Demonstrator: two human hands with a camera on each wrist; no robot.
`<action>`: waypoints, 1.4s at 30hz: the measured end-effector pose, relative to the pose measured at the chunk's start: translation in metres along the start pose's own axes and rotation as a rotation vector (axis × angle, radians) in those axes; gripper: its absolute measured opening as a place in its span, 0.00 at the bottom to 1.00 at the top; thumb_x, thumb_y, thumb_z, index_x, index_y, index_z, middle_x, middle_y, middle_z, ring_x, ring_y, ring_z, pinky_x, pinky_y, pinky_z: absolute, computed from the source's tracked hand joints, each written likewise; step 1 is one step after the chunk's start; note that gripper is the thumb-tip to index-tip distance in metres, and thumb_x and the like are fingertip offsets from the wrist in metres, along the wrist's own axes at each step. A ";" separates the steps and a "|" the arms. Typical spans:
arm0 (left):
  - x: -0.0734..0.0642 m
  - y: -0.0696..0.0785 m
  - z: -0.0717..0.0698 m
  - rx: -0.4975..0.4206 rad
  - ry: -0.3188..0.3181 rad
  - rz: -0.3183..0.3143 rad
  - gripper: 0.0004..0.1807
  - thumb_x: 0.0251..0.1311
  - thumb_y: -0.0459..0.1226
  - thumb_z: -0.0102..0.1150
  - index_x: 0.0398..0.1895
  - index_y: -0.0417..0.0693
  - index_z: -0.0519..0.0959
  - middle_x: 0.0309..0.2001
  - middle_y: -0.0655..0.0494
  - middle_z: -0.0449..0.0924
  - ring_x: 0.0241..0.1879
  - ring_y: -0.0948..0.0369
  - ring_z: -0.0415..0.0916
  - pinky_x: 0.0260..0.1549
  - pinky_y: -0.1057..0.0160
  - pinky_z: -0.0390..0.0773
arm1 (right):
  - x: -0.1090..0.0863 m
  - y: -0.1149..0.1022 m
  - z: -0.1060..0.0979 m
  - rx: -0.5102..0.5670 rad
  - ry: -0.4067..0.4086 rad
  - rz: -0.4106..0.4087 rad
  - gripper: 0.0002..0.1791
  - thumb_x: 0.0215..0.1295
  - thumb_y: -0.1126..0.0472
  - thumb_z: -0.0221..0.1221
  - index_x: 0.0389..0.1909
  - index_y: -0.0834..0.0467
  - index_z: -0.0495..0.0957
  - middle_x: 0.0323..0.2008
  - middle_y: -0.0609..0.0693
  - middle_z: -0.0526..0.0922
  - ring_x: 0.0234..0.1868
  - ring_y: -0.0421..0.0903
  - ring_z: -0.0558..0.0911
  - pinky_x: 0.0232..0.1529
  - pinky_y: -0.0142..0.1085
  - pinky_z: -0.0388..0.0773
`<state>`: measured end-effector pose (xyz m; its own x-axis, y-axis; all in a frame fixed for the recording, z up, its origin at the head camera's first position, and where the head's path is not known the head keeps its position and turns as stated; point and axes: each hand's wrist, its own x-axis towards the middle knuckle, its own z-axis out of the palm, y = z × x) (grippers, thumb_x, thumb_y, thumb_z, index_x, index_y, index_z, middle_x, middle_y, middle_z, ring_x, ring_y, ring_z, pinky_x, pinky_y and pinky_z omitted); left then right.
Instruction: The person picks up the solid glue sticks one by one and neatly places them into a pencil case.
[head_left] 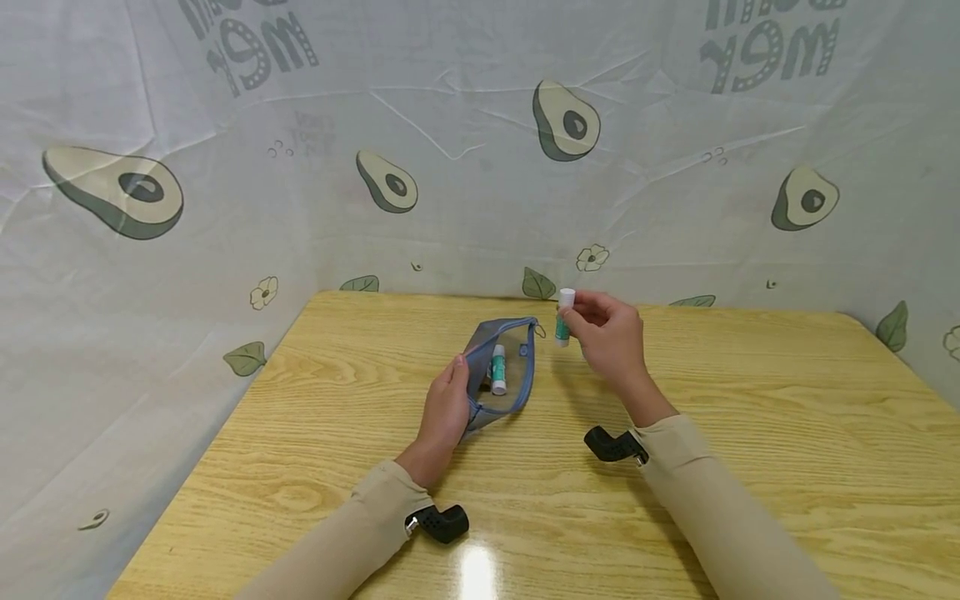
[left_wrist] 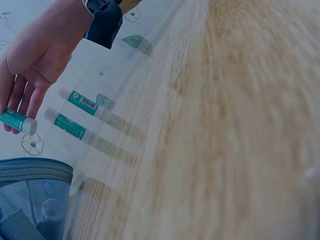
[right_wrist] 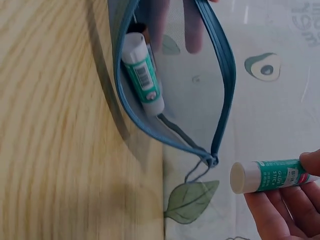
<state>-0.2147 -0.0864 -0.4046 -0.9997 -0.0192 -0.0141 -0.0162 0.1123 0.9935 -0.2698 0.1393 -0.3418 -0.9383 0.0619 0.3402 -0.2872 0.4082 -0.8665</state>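
My left hand (head_left: 445, 406) grips the side of a blue-grey mesh zipper pouch (right_wrist: 226, 65), thumb at its rim. The pouch's mouth gapes, and a green-and-white glue stick (right_wrist: 143, 75) lies inside. A dark brown item (right_wrist: 141, 29) shows partly behind that stick. To the right of the pouch, my right hand (head_left: 617, 337) pinches another glue stick (head_left: 564, 319) between thumb and fingers. It is raised above the table, its white cap upward. Through the mesh in the right wrist view, some left fingers (right_wrist: 193, 30) show.
Two more glue sticks, one nearer the pouch (left_wrist: 69, 125) and one farther off (left_wrist: 82, 102), stand on the wooden table (head_left: 322, 433) in the left wrist view. The head view does not show them. A white avocado-print cloth (head_left: 465, 225) hangs behind the table.
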 end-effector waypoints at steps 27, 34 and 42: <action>-0.002 0.005 -0.001 0.011 0.008 -0.023 0.32 0.78 0.56 0.29 0.76 0.51 0.60 0.78 0.53 0.54 0.78 0.52 0.47 0.77 0.48 0.51 | -0.013 -0.015 0.026 0.163 -0.126 -0.032 0.18 0.69 0.57 0.62 0.56 0.62 0.79 0.47 0.61 0.83 0.46 0.44 0.83 0.50 0.46 0.85; -0.002 0.004 0.000 0.023 0.017 -0.050 0.34 0.78 0.57 0.29 0.77 0.48 0.57 0.78 0.51 0.53 0.78 0.51 0.47 0.76 0.48 0.52 | -0.014 -0.009 0.028 0.180 -0.108 0.001 0.16 0.67 0.61 0.62 0.52 0.63 0.79 0.44 0.61 0.81 0.43 0.50 0.84 0.45 0.41 0.87; 0.000 0.003 0.001 0.009 0.004 -0.012 0.31 0.78 0.56 0.28 0.75 0.53 0.62 0.77 0.54 0.57 0.78 0.54 0.48 0.77 0.49 0.52 | -0.015 -0.006 0.029 0.227 -0.122 0.073 0.16 0.66 0.63 0.62 0.53 0.65 0.78 0.44 0.60 0.80 0.43 0.48 0.86 0.46 0.42 0.86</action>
<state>-0.2150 -0.0850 -0.4013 -0.9994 -0.0242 -0.0255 -0.0282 0.1210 0.9923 -0.2599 0.1095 -0.3526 -0.9704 -0.0327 0.2394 -0.2412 0.1909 -0.9515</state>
